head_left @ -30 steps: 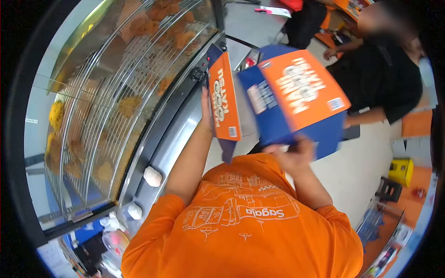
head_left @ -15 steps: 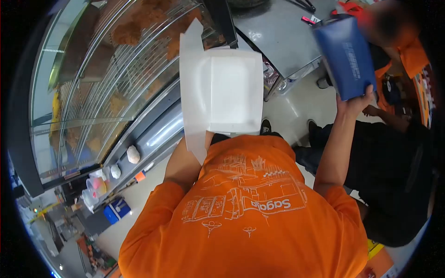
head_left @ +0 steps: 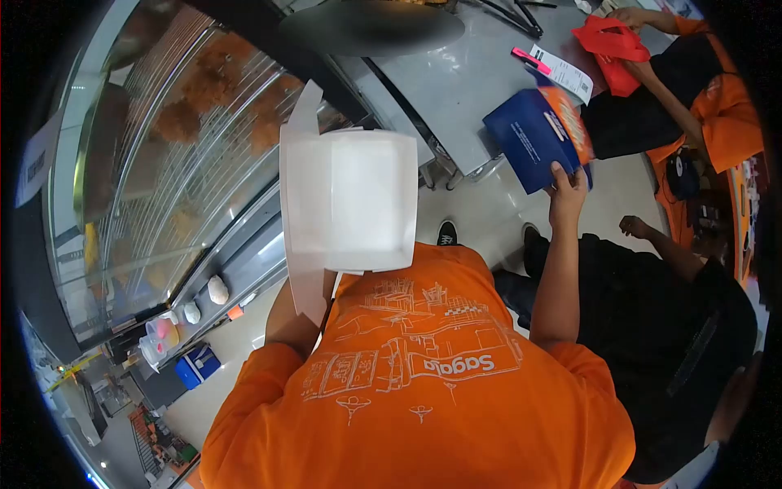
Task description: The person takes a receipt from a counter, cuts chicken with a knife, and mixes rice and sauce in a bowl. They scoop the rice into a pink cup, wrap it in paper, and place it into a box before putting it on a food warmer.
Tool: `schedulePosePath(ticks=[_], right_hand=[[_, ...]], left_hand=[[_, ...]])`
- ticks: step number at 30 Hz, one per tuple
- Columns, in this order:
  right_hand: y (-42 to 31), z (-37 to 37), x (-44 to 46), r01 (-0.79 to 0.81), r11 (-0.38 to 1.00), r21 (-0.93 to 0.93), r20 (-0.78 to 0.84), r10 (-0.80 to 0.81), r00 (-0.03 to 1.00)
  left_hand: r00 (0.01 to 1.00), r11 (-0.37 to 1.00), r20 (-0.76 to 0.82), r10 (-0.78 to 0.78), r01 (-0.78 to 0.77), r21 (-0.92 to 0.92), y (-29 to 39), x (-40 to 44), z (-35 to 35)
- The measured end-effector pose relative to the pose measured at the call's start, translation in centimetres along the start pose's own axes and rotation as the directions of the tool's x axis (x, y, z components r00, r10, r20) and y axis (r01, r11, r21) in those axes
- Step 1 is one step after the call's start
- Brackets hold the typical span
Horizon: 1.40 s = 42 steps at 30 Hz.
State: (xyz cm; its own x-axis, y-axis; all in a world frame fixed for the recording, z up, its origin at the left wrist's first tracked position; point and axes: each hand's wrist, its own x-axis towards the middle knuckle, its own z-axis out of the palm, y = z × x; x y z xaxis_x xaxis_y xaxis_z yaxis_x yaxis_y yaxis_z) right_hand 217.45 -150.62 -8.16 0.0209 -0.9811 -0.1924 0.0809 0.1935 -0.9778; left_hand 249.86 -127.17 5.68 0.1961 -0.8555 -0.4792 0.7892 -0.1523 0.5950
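Note:
An open white-lined cardboard takeaway box (head_left: pixel 371 204) is held in front of my chest, its inside facing up and bare. My left forearm (head_left: pixel 297 322) runs beneath it, and the box hides my left hand and its fingers. Out to the right, my right hand (head_left: pixel 566 191) grips the near edge of a blue and orange cardboard takeaway box (head_left: pixel 529 138), thumb on top. That box is at the corner of a metal table (head_left: pixel 456 90); whether it touches the top I cannot tell.
A glass display cabinet (head_left: pixel 187 155) with fried pieces on wire racks stands left. On the metal table lie a receipt (head_left: pixel 562 73), a pink marker (head_left: pixel 529 60) and tongs (head_left: pixel 517 16). A co-worker's hands hold a red bag (head_left: pixel 611 49). Another person in black (head_left: pixel 635 326) stands close right.
My right hand has brought the blue box leftward and tilted it, so its orange side now shows. The white box sits lower and further left in view. A co-worker's red bag has come into fuller view.

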Motion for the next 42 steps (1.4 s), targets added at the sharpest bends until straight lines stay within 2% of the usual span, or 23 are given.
schedulePosePath(ticks=[2,4,5,6,8,9,10,13,17,19,21,23,25,29,31,32,34,35,37,38,40,41,42], right_hand=[[-1.7,1.7,-0.3,0.021,0.995,0.100,-0.008,-0.020,1.000],[-3.5,4.2,-0.9,0.357,0.933,0.047,0.164,-0.360,0.919],[-2.7,5.2,-0.4,0.488,0.857,-0.166,0.290,-0.431,0.855],[-1.7,6.4,0.5,0.610,0.712,-0.349,0.426,-0.459,0.779],[-0.5,12.0,-0.4,0.491,0.824,-0.284,0.560,-0.273,0.782],[-3.3,15.0,-1.1,0.763,0.517,-0.388,0.578,-0.508,0.638],[-1.8,16.9,0.4,0.943,0.209,-0.258,0.791,-0.514,0.331],[3.5,20.2,1.5,0.968,-0.026,-0.250,0.873,-0.438,0.214],[1.9,18.4,-0.3,0.938,-0.013,-0.347,0.807,-0.514,0.291],[-1.9,15.1,-2.3,0.818,0.268,-0.510,0.672,-0.469,0.573],[-4.4,11.8,-4.1,0.817,0.495,-0.297,0.557,-0.605,0.569],[-5.8,8.4,-6.9,0.845,0.532,-0.053,0.499,-0.719,0.484],[-7.9,7.0,-9.6,0.854,0.498,0.150,0.502,-0.783,0.368],[-8.9,7.5,-12.5,0.905,0.379,0.194,0.594,-0.779,0.199],[-7.4,7.2,-13.7,0.829,0.497,-0.257,0.659,-0.537,0.527],[-8.6,6.3,-12.4,0.866,0.374,-0.332,0.690,-0.530,0.493],[-6.2,4.7,-10.6,0.865,0.432,-0.256,0.505,-0.704,0.500],[-4.7,2.9,-9.3,0.777,0.583,-0.238,0.450,-0.643,0.620],[-5.6,1.4,-8.0,0.587,0.799,-0.126,-0.007,-0.593,0.805],[-5.5,-0.4,-6.7,0.481,0.875,0.050,-0.078,-0.477,0.876],[-9.4,-0.3,-5.8,0.104,0.693,0.713,0.039,-0.188,0.981],[-8.6,-1.6,-4.8,-0.120,0.498,0.859,0.149,-0.020,0.989],[-6.4,-2.3,-3.8,-0.180,0.554,0.813,0.199,0.026,0.980]], left_hand=[[1.000,1.000,0.000,-0.002,0.002,0.002,-0.2,0.2,0.6],[1.000,1.000,-0.003,-0.020,0.020,0.012,0.0,-0.4,0.6],[1.000,0.999,0.001,-0.028,0.028,0.018,0.5,-0.4,0.5],[0.999,0.999,0.009,-0.035,0.035,0.024,1.3,0.0,0.3],[0.998,0.998,0.021,-0.054,0.053,0.036,-1.0,-14.2,-1.6],[0.998,0.997,0.024,-0.063,0.062,0.043,-0.9,-10.7,-0.5],[0.997,0.997,0.030,-0.067,0.066,0.049,-0.9,-3.9,1.9],[0.997,0.996,0.043,-0.069,0.066,0.066,-0.6,-5.9,2.1],[0.996,0.995,0.043,-0.072,0.069,0.067,-1.4,-10.7,2.4],[0.997,0.996,0.041,-0.064,0.061,0.059,-2.3,-8.5,4.1],[0.998,0.997,0.037,-0.057,0.055,0.051,-1.2,-2.0,5.0],[0.998,0.998,0.034,-0.056,0.055,0.041,1.4,1.4,4.4],[0.998,0.998,0.049,-0.049,0.047,0.037,0.2,2.0,5.9],[0.997,1.000,0.083,-0.005,0.002,0.031,-0.3,7.8,9.8],[0.982,0.983,0.083,0.167,-0.172,0.063,-3.9,10.5,12.4],[0.986,0.993,0.124,0.108,-0.112,0.028,-5.2,10.4,14.3],[0.979,0.985,0.166,0.123,-0.140,0.096,-8.2,11.4,16.0],[0.979,0.986,0.202,0.035,-0.067,0.154,-8.7,11.0,16.4],[0.998,0.931,0.063,0.014,-0.036,0.364,-10.4,11.2,15.9],[0.968,0.896,0.239,0.081,-0.176,0.407,-11.3,12.0,14.4],[0.980,0.882,0.199,0.018,-0.109,0.458,-10.9,11.2,13.2],[0.986,0.858,0.160,-0.048,-0.042,0.512,-10.4,10.7,12.5],[0.986,0.860,0.161,-0.047,-0.042,0.509,-10.2,10.6,11.4]])
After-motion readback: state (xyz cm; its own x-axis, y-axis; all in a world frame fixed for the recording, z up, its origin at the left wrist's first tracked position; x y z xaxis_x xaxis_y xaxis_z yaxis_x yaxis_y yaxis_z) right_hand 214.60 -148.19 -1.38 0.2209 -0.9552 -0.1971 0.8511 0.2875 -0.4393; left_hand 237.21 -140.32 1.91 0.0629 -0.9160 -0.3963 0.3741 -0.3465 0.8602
